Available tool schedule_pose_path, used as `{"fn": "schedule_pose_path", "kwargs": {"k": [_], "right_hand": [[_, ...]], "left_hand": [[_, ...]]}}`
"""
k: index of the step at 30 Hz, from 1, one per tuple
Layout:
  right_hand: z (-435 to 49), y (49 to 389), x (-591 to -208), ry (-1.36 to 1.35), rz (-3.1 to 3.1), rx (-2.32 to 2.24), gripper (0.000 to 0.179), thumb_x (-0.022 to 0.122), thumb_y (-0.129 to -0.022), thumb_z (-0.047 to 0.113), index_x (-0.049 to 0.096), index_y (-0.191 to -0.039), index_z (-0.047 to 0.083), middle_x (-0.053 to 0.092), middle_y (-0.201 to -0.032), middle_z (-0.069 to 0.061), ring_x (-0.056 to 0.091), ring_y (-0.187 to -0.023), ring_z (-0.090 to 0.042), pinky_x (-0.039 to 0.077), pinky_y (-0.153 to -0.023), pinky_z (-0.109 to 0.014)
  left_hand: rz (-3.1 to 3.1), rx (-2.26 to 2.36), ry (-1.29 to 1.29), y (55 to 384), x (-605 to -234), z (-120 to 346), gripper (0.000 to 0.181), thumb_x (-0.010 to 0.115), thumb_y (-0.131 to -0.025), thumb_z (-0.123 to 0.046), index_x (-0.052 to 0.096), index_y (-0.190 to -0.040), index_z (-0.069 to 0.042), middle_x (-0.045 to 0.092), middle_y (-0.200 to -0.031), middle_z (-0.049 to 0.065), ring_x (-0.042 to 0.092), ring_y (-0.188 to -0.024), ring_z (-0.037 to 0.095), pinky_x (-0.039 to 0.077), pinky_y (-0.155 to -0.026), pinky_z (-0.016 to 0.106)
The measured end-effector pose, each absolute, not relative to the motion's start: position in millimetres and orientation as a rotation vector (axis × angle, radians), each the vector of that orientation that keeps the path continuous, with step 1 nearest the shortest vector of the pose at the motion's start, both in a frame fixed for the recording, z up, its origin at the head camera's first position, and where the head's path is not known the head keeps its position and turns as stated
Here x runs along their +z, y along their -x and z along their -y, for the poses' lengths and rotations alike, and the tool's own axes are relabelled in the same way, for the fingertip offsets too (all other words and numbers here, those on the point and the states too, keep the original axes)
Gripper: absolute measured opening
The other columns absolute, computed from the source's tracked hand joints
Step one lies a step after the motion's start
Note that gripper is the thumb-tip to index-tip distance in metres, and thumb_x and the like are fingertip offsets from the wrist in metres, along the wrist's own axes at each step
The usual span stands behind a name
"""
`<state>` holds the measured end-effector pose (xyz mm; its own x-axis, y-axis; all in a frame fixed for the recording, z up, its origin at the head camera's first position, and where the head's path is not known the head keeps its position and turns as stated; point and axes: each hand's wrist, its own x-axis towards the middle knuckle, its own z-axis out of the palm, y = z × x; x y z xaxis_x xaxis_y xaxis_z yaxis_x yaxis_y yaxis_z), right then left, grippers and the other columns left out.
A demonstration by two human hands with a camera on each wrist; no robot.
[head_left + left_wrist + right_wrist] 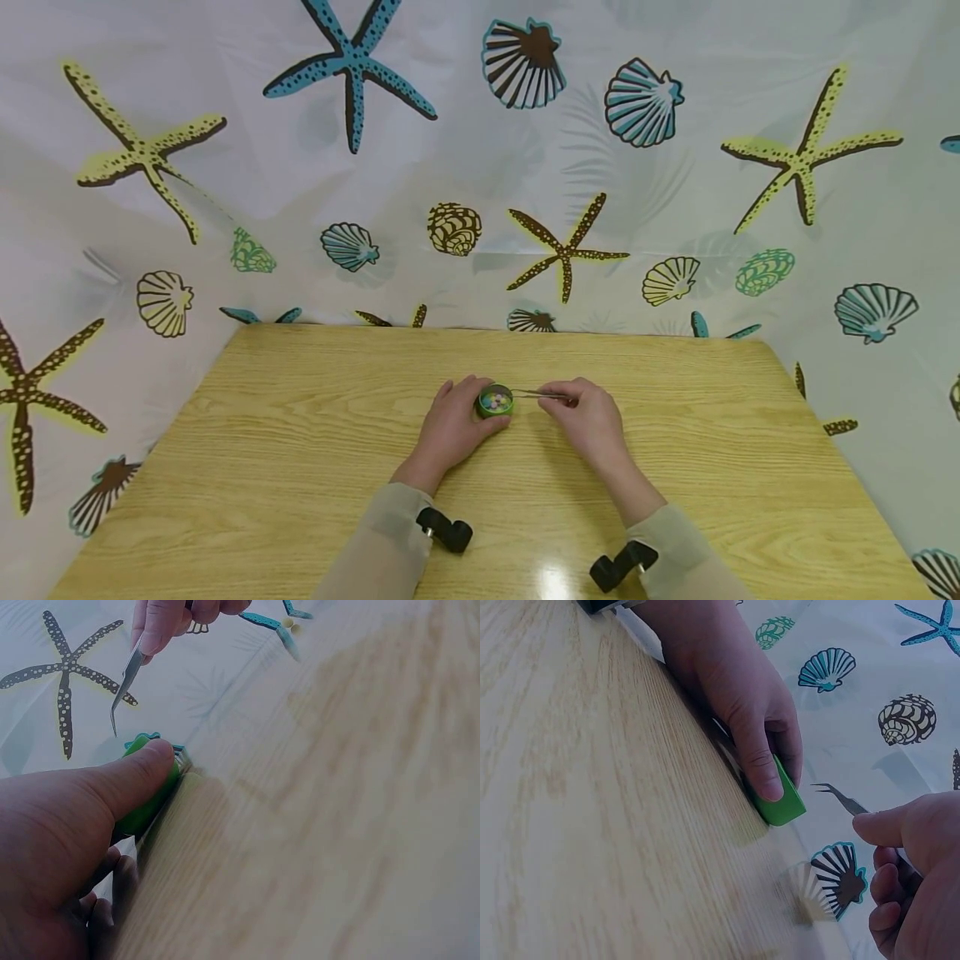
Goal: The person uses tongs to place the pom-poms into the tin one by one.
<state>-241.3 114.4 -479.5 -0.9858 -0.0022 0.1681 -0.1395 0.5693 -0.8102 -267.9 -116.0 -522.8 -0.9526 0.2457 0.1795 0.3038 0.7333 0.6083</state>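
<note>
A small round green container [496,402] stands on the table with several pastel-coloured little pieces [497,401] inside. My left hand [456,425] grips it from the left, the thumb along its near side, as the left wrist view also shows with the green wall [146,806] under the thumb. In my right hand [588,421] is a pair of metal tweezers [536,393], pinched between thumb and fingers. Their bent tips point left, close to the container's rim. Seen from the right wrist, the tweezers' tips [825,787] are slightly apart with nothing visible between them.
The wood-grain table [285,467] spreads out around both hands. A white cloth [420,167] printed with starfish and shells hangs behind the table and along both sides. Each sleeved forearm carries a black wrist camera [446,531].
</note>
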Motion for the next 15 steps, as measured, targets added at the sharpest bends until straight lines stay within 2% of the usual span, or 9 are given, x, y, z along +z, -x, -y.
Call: {"fn": "schedule_pose_path", "kwargs": {"k": [8, 15], "right_hand": [[-124, 238, -476, -0.063, 2.625, 1.408, 0.013, 0.086, -0.099, 0.019, 0.089, -0.111, 0.017, 0.073, -0.095, 0.003, 0.065, -0.085, -0.016, 0.053, -0.072, -0.031], [-142, 234, -475, -0.048, 2.604, 1.462, 0.014, 0.084, -0.1, 0.018, 0.089, -0.114, 0.016, 0.075, -0.101, 0.0, 0.064, -0.087, -0.018, 0.053, -0.071, -0.03]], "left_hand": [[2.832, -1.03, 0.45, 267, -523, 116, 0.058, 0.088, -0.098, -0.036, 0.068, -0.146, -0.01, 0.068, -0.149, 0.012, 0.048, -0.155, 0.036, 0.018, -0.137, 0.052], [2.835, -1.031, 0.449, 265, -520, 115, 0.058, 0.089, -0.098, -0.035, 0.068, -0.146, -0.01, 0.068, -0.149, 0.013, 0.048, -0.155, 0.036, 0.018, -0.137, 0.052]]}}
